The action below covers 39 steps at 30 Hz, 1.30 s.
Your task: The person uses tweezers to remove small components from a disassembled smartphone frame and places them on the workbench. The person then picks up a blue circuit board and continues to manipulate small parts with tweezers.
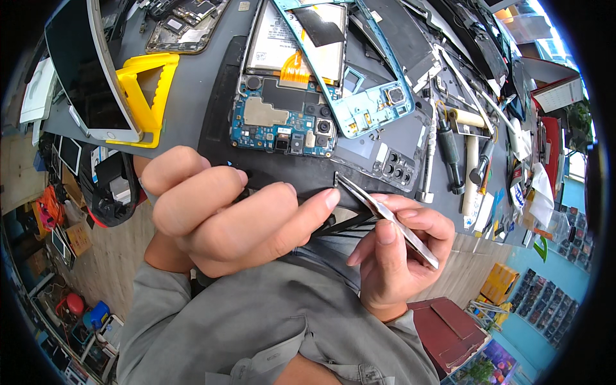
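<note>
My right hand (407, 247) grips metal tweezers (391, 218), their points angled up and left. Right by those points, at the tip of my left index finger, stands a tiny dark metallic part (335, 179); what exactly it is, I cannot make out. My left hand (231, 212) is closed, the index finger reaching toward the tweezers and the other fingers curled. Its thumb is hidden. Just beyond both hands lies an opened phone with a blue circuit board (269, 115) and a white battery (273, 42). Across its right side leans a light-blue phone frame (372, 110).
A tablet (90, 70) leans on a yellow stand (151, 90) at the left. Another opened phone (186, 25) lies at the back. Screwdrivers (451, 154) and other tools crowd the right. A dark rear cover with camera openings (398, 167) lies beside the frame, near small screws (375, 136).
</note>
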Each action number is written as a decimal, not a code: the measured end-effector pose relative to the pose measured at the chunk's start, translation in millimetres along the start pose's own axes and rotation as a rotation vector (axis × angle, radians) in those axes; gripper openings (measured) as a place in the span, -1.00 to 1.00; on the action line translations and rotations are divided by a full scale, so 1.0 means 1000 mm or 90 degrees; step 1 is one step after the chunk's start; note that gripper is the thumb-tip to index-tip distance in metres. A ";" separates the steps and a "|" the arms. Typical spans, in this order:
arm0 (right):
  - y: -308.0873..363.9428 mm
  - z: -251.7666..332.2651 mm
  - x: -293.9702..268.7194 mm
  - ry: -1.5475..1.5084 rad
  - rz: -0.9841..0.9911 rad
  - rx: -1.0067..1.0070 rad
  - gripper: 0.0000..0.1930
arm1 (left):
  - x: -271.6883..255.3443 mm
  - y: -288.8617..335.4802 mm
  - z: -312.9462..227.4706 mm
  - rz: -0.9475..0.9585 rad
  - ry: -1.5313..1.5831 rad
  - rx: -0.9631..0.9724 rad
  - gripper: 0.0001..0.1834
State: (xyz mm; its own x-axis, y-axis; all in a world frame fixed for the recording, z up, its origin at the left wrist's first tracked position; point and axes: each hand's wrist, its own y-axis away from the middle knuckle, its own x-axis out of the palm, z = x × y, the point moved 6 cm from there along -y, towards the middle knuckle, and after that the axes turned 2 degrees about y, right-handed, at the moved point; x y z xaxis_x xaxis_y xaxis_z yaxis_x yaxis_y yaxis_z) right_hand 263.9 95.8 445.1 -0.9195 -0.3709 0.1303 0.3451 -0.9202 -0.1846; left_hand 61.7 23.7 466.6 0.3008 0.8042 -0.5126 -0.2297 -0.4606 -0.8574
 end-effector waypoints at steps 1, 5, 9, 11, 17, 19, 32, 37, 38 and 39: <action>-0.001 0.000 0.000 0.009 0.005 -0.005 -0.61 | 0.000 0.000 0.000 0.001 -0.001 0.000 -0.86; -0.001 0.001 0.001 0.018 0.002 -0.013 -0.60 | 0.001 -0.001 -0.002 0.000 -0.007 -0.012 -0.85; -0.002 0.001 0.001 0.021 0.007 -0.009 -0.60 | 0.001 -0.001 -0.002 0.003 -0.002 -0.018 -0.85; -0.002 0.002 0.001 0.017 0.010 -0.005 -0.61 | 0.002 -0.002 -0.002 -0.001 -0.003 -0.021 -0.86; -0.002 0.001 0.002 0.015 0.001 0.000 -0.61 | 0.003 -0.002 0.000 -0.020 -0.003 -0.003 -0.86; -0.002 0.001 0.002 0.011 0.001 0.001 -0.61 | 0.002 -0.002 0.001 -0.022 0.001 0.002 -0.86; -0.003 0.001 0.002 0.028 0.014 -0.015 -0.61 | 0.002 -0.001 -0.002 -0.004 0.002 -0.016 -0.80; -0.003 0.001 0.005 0.043 -0.010 -0.033 -0.69 | 0.002 -0.003 -0.003 0.011 0.002 -0.028 -0.80; -0.003 0.002 0.006 0.051 -0.022 -0.041 -0.72 | 0.002 -0.003 -0.003 0.010 0.001 -0.031 -0.80; -0.003 0.002 0.006 0.051 -0.022 -0.040 -0.72 | 0.002 -0.003 -0.003 0.009 0.000 -0.036 -0.80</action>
State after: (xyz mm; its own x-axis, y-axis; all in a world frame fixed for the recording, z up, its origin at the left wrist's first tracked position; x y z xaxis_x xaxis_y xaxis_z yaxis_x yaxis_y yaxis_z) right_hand 257.9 96.4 448.0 -0.9434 -0.3263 0.0599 0.3034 -0.9216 -0.2419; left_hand 66.2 25.9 468.3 0.2981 0.7971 -0.5251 -0.1813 -0.4928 -0.8510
